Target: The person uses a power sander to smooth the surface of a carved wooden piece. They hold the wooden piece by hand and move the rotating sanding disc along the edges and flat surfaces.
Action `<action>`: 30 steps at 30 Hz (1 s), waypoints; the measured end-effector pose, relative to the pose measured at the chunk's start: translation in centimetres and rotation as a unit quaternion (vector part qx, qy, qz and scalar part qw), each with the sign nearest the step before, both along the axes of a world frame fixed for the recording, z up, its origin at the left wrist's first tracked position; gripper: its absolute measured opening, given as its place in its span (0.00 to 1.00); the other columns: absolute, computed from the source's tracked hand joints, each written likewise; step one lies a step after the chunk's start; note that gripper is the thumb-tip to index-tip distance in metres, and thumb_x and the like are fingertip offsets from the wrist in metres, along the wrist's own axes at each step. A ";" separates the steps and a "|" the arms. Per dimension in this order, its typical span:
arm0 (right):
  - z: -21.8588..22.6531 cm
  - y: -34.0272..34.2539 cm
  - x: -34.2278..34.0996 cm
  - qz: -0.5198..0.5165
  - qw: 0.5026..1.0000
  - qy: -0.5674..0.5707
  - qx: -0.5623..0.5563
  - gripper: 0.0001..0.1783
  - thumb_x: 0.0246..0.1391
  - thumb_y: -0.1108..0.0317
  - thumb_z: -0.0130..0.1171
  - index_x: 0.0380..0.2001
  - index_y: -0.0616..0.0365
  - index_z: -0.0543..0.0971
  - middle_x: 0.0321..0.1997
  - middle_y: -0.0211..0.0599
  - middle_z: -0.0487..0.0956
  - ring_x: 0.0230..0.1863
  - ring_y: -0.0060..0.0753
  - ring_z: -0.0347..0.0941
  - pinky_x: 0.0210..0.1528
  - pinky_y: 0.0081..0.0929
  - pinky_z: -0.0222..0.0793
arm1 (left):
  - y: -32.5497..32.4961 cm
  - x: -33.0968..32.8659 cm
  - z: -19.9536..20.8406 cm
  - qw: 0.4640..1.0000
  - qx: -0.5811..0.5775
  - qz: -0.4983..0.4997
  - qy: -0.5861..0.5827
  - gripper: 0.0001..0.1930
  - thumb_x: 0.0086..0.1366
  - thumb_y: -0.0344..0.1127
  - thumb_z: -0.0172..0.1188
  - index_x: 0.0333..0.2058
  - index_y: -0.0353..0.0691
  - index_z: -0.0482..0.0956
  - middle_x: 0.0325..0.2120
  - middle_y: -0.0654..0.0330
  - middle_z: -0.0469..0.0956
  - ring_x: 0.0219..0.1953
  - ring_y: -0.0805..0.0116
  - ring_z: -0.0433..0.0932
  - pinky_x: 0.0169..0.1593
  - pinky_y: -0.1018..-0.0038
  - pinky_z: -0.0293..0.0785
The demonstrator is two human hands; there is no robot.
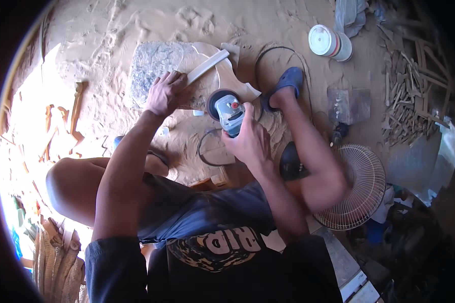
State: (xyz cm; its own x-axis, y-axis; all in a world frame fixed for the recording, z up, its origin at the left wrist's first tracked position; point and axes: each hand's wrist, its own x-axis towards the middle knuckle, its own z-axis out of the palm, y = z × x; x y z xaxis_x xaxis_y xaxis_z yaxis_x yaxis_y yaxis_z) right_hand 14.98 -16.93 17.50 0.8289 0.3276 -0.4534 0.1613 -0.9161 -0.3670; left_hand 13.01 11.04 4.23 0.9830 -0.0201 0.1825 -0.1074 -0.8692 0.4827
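My left hand [165, 93] grips the near end of a pale, straight wooden strip [207, 67], its fingers curled over it. The strip slants away to the right above a grey stone block [156, 65]. Closed around the body of an angle grinder [231, 112] is my right hand [253, 139]. The grinder's round, dark disc [216, 102] faces the block's near right side, close to the strip. Whether the disc touches the wood I cannot tell. Under and beyond the strip lies a flat, pale piece with a curved outline [233, 85].
Sandy ground surrounds the block. A dark cable [201, 151] loops near the grinder. To the right are a white lidded bucket [322, 40], a clear box [350, 105], a round fan [356, 189] and heaped wood offcuts [407, 101]. Carved wooden pieces [77, 108] lie left.
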 end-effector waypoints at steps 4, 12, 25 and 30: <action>0.1 -2.3 1.6 -0.078 0.996 -0.053 0.000 0.47 0.54 0.57 0.73 0.69 0.61 0.59 0.44 0.70 0.85 0.46 0.72 0.85 0.50 0.62 0.80 | 0.0 -0.3 -0.6 1.000 0.013 0.002 0.007 0.23 0.66 0.48 0.70 0.55 0.45 0.84 0.46 0.62 0.81 0.50 0.57 0.80 0.50 0.58 0.73; -0.9 -4.9 4.7 -0.118 0.986 -0.115 0.010 0.44 0.52 0.57 0.73 0.66 0.65 0.64 0.43 0.71 0.85 0.45 0.72 0.85 0.48 0.61 0.80 | -0.5 -0.2 -1.0 1.000 0.020 0.013 0.006 0.24 0.60 0.47 0.76 0.52 0.43 0.85 0.47 0.61 0.82 0.48 0.58 0.82 0.49 0.58 0.73; -0.9 -5.4 1.0 -0.160 0.976 -0.129 0.071 0.46 0.48 0.58 0.78 0.66 0.57 0.65 0.44 0.66 0.85 0.45 0.72 0.85 0.48 0.59 0.79 | -0.4 -0.3 -0.9 1.000 0.007 0.008 -0.009 0.23 0.65 0.50 0.72 0.54 0.45 0.84 0.45 0.63 0.82 0.49 0.58 0.81 0.49 0.58 0.72; -2.5 -3.4 -3.6 -0.063 0.991 -0.081 0.084 0.48 0.50 0.56 0.77 0.69 0.59 0.65 0.49 0.61 0.85 0.45 0.66 0.86 0.48 0.57 0.81 | -0.5 -0.2 -1.3 1.000 0.013 0.015 -0.014 0.23 0.66 0.51 0.71 0.53 0.44 0.85 0.47 0.61 0.82 0.51 0.56 0.81 0.51 0.58 0.74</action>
